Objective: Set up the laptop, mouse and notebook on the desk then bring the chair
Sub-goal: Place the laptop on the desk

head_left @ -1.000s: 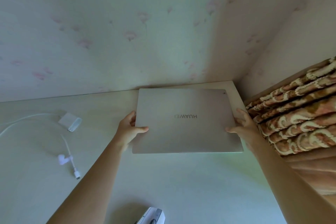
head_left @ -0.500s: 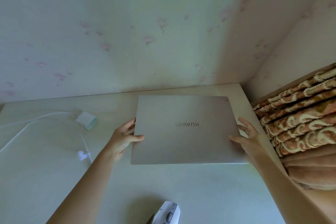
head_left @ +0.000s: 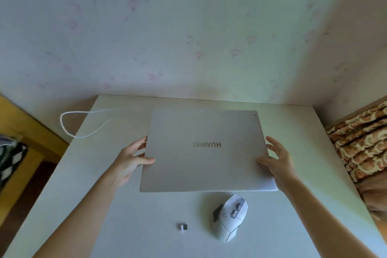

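Both your hands, left [head_left: 129, 158] and right [head_left: 276, 160], clasp the shut laptop [head_left: 206, 151]; pull nearer and it hits the mouse [head_left: 230, 217].

A thin silver rectangular laptop [head_left: 206, 151] lies closed and flat on the pale bench [head_left: 117, 216], its lid lettering upside down toward the camera, its far edge near the wall. Just beside its near edge rests a white angular plastic mouse [head_left: 230, 217] with grey buttons, its nose toward the laptop.
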Motion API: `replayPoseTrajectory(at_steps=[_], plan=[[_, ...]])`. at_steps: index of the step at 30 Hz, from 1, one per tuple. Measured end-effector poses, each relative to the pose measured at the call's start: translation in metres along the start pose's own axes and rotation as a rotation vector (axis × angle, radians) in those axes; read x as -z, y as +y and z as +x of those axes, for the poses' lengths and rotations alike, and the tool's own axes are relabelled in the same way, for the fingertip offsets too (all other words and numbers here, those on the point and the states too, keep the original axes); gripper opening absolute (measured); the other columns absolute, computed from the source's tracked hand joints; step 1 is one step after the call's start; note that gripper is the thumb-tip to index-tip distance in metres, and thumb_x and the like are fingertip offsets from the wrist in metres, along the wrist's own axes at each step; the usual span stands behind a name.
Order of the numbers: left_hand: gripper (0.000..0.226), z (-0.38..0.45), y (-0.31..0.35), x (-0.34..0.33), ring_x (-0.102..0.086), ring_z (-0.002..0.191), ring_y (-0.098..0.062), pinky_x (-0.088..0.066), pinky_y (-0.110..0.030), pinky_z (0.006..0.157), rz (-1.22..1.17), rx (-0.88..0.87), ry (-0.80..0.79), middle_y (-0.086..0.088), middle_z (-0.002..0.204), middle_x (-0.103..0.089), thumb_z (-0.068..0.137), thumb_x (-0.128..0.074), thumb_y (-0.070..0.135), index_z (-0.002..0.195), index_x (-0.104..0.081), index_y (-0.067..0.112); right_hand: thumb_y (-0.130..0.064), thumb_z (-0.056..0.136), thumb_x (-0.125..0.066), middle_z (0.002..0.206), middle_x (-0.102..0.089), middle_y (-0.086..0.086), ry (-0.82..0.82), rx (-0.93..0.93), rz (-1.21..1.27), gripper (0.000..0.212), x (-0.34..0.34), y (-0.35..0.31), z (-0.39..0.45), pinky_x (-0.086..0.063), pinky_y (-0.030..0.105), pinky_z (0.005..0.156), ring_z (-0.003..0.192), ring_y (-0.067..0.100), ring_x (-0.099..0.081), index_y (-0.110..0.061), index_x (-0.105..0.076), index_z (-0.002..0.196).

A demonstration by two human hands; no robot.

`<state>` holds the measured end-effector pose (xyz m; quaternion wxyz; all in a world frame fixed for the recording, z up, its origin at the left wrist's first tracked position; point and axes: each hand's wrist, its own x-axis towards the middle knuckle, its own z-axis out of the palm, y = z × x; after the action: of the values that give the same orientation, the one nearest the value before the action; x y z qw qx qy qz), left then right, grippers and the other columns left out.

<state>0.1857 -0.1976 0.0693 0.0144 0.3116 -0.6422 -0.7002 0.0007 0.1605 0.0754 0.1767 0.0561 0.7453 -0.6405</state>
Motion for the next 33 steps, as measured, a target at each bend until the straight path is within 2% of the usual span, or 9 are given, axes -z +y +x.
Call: replayPoseTrajectory(at_steps=[4,10,12,15,18,21,24,27,33], plan=[[0.066,-0.062,-0.012,0.046,-0.064,0.105,-0.017,-0.049,-0.031,0.085,-0.01,0.021,0.108,0.005,0.113,-0.066,0.073,-0.067,-0.018,0.121,-0.057,0.027,0.015,0.074,-0.064,0.126,-0.051,0.007,-0.106,-0.021,-0.036,0.073,-0.041,0.005,-0.037,-0.046,0.026,0.064,0.082,0.015,-0.058,-0.018,-0.046,0.137],[0.057,-0.13,-0.033,0.115,-0.062,0.109,-0.024,-0.051,-0.037,0.088,-0.026,0.072,0.188,-0.001,0.118,-0.065,0.075,-0.071,-0.01,0.114,-0.061,0.03,0.017,0.074,-0.06,0.116,-0.052,0.008,-0.195,-0.083,-0.085,0.066,-0.102,0.02,-0.102,-0.041,0.021,0.058,0.075,0.001,-0.053,-0.012,-0.05,0.132],[0.056,-0.146,-0.038,0.14,-0.061,0.111,-0.023,-0.05,-0.041,0.092,-0.017,0.094,0.196,-0.001,0.12,-0.064,0.075,-0.072,-0.009,0.112,-0.061,0.031,0.017,0.072,-0.061,0.118,-0.055,0.011,-0.213,-0.094,-0.114,0.068,-0.123,0.025,-0.12,-0.041,0.023,0.057,0.075,0.006,-0.054,-0.013,-0.051,0.132],[0.069,-0.16,-0.046,0.182,-0.057,0.118,-0.024,-0.044,-0.05,0.102,0.015,0.13,0.2,0.0,0.129,-0.06,0.069,-0.081,0.001,0.127,-0.056,0.029,0.021,0.07,-0.06,0.113,-0.055,0.016,-0.22,-0.127,-0.095,0.07,-0.156,0.032,-0.143,-0.042,0.027,0.054,0.073,0.018,-0.055,-0.01,-0.049,0.132],[0.083,-0.158,-0.055,0.22,-0.056,0.12,-0.023,-0.044,-0.05,0.102,0.078,0.157,0.17,0.001,0.132,-0.057,0.066,-0.084,0.009,0.138,-0.048,0.029,0.022,0.069,-0.061,0.105,-0.053,0.014,-0.201,-0.16,-0.069,0.07,-0.189,0.039,-0.164,-0.043,0.029,0.054,0.073,0.017,-0.055,-0.009,-0.047,0.13],[0.078,-0.151,-0.063,0.244,-0.054,0.119,-0.021,-0.047,-0.041,0.096,0.121,0.176,0.148,-0.001,0.133,-0.055,0.076,-0.074,-0.002,0.141,-0.043,0.026,0.022,0.068,-0.063,0.101,-0.056,0.015,-0.156,-0.209,-0.07,0.068,-0.219,0.055,-0.18,-0.043,0.029,0.055,0.073,0.021,-0.056,-0.008,-0.047,0.127],[0.078,-0.138,-0.08,0.267,-0.051,0.12,-0.021,-0.042,-0.046,0.103,0.165,0.224,0.105,0.0,0.132,-0.054,0.076,-0.073,-0.005,0.142,-0.043,0.024,0.021,0.067,-0.064,0.093,-0.058,0.012,-0.091,-0.255,-0.101,0.069,-0.242,0.075,-0.193,-0.044,0.03,0.056,0.076,0.026,-0.057,-0.007,-0.048,0.128],[0.078,-0.124,-0.097,0.282,-0.049,0.122,-0.02,-0.039,-0.049,0.107,0.211,0.262,0.045,0.002,0.132,-0.054,0.075,-0.074,-0.005,0.141,-0.043,0.023,0.018,0.067,-0.066,0.101,-0.057,0.016,-0.02,-0.289,-0.126,0.068,-0.255,0.092,-0.205,-0.044,0.031,0.056,0.08,0.028,-0.057,-0.009,-0.048,0.127],[0.081,-0.099,-0.121,0.298,-0.055,0.116,-0.019,-0.045,-0.037,0.096,0.221,0.286,-0.014,0.001,0.13,-0.058,0.074,-0.072,-0.011,0.143,-0.043,0.019,0.014,0.069,-0.068,0.111,-0.054,0.015,0.074,-0.306,-0.128,0.069,-0.271,0.107,-0.214,-0.048,0.032,0.06,0.086,0.031,-0.058,-0.014,-0.046,0.129]])
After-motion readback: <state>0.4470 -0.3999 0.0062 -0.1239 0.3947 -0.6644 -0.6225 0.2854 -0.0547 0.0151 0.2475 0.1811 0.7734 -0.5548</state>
